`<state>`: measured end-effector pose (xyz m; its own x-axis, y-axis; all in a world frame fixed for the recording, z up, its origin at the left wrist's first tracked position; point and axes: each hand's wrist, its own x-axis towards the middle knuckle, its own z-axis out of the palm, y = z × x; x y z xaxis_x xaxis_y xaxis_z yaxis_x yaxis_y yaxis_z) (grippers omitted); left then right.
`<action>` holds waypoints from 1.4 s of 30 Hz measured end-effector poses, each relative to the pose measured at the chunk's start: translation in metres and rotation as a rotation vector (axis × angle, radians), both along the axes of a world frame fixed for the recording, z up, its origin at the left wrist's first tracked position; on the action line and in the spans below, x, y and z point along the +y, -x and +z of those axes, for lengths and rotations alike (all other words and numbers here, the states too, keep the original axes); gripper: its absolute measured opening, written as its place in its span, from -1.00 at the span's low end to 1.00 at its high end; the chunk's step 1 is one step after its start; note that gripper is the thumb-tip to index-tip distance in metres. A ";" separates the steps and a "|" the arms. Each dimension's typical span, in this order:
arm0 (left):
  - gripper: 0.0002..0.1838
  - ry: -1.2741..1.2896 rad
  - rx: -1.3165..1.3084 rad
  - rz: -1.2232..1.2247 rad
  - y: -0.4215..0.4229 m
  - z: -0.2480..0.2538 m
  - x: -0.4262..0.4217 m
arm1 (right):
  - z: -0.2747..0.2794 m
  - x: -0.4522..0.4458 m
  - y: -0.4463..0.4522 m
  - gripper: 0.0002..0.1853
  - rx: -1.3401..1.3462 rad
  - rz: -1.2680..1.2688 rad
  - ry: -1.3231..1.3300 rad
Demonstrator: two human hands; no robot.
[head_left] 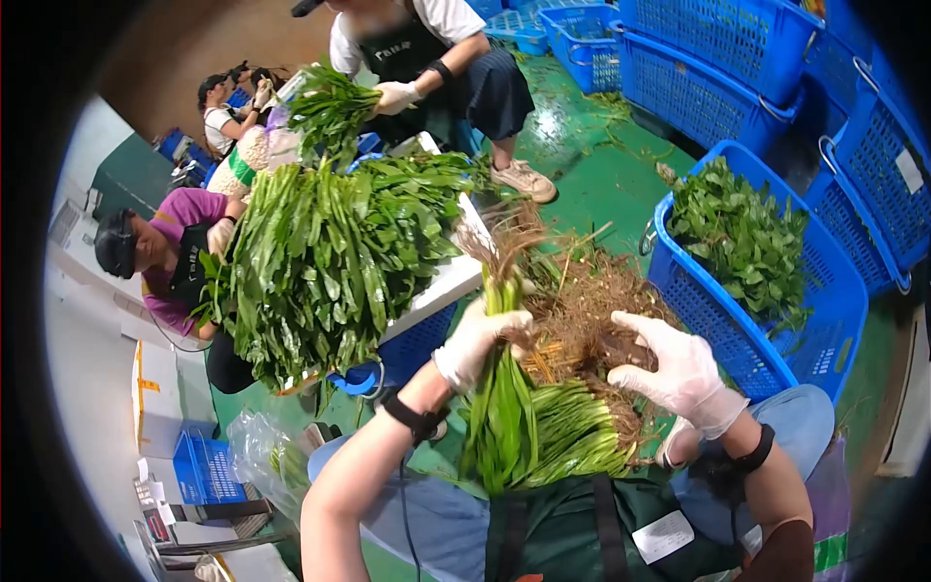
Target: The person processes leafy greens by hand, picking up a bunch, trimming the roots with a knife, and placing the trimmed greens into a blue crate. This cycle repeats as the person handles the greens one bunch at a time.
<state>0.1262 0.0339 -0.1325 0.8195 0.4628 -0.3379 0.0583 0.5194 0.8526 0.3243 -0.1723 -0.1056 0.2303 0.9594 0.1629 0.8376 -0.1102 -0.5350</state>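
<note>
My gloved left hand (475, 341) is closed around a bunch of long-leaved greens (502, 417), with the roots pointing up and the leaves hanging down. To the right, my gloved right hand (679, 373) has its thumb and fingers apart, close to a tangle of brown roots and debris (601, 301). Whether its fingertips touch the roots, I cannot tell. Below and between my hands lies another heap of the greens (577, 436), stems and roots toward the right, just above my dark apron (562, 524).
Ahead to the left, a large pile of greens (320, 262) covers a white foam box (436, 301). A blue crate (756, 359) with leafy greens (742, 233) stands at right, near stacked blue crates (698, 78). One co-worker (417, 58) holds greens; another (179, 233) sits left.
</note>
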 end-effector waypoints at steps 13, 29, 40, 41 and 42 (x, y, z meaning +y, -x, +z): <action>-0.70 0.156 -0.054 -0.111 -0.010 -0.007 -0.070 | -0.006 0.030 0.030 -0.72 1.170 -0.206 0.080; -0.85 -0.015 0.194 -0.014 -0.006 -0.009 -0.062 | -0.044 0.011 0.008 -0.60 0.947 0.129 0.204; -0.84 -0.030 0.180 -0.023 -0.006 -0.004 -0.065 | -0.129 0.002 -0.037 -0.55 0.992 -0.237 0.658; -0.84 -0.045 0.177 -0.031 -0.006 -0.003 -0.060 | -0.145 -0.004 -0.037 -0.53 0.916 -0.268 0.470; -0.82 0.004 0.181 -0.054 -0.006 -0.005 -0.056 | -0.127 0.001 -0.032 -0.53 0.910 -0.263 0.464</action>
